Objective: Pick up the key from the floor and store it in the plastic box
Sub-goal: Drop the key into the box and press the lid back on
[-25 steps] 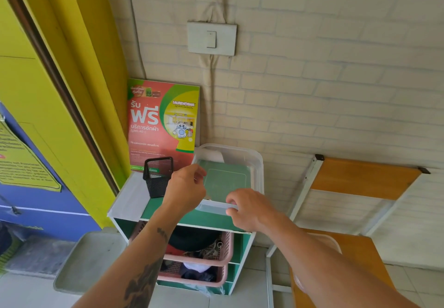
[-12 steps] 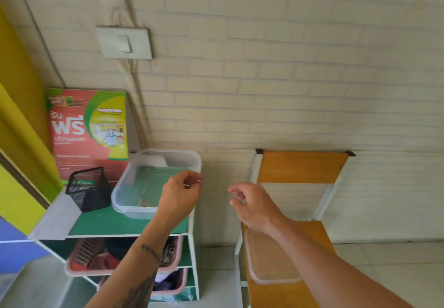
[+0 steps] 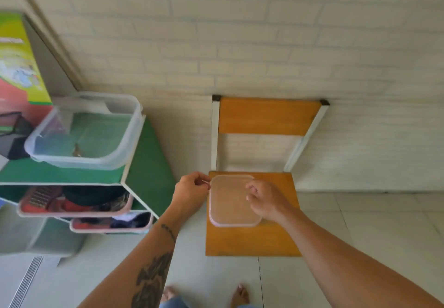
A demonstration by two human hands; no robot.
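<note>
The clear plastic box (image 3: 134, 125) stands without a lid on the green shelf top (image 3: 60, 173) at the left. The small key (image 3: 77, 151) lies inside it near the front wall. The box's translucent lid (image 3: 230, 202) lies flat on the orange chair seat (image 3: 252, 240). My left hand (image 3: 191, 193) is at the lid's upper left corner with thumb and fingers pinched together; whether they grip the edge is unclear. My right hand (image 3: 266, 199) hovers over the lid's right side, fingers loosely curled and apart, holding nothing.
Under the shelf top, pink baskets (image 3: 72, 208) full of items stick out toward me. A black mesh cup (image 3: 14, 134) and a red-green poster (image 3: 16, 62) are at the far left. The chair backs onto the brick wall. My bare feet (image 3: 240, 295) stand on the tiled floor.
The view has swung right and down. Both hands have left the box and dropped to the lid on the chair seat.
</note>
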